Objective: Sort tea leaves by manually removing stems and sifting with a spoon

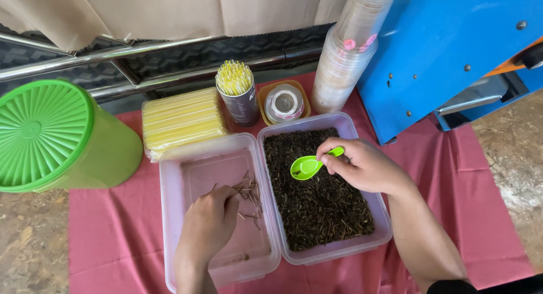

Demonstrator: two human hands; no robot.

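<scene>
Fingers of the right hand (362, 168) pinch a green plastic spoon (310, 165) over the dried-tea tub (323, 187); at nine o'clock, the left hand (208, 225) closes loosely on twigs (249, 193) in the pale tub (180, 169).

Left hand (208, 223) reaches down, fingers curled — right hand (362, 165) pinched shut, palm down.

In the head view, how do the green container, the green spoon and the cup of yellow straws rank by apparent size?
1. green container, though it is nearer the camera.
2. cup of yellow straws.
3. green spoon, held by the right hand.
</scene>
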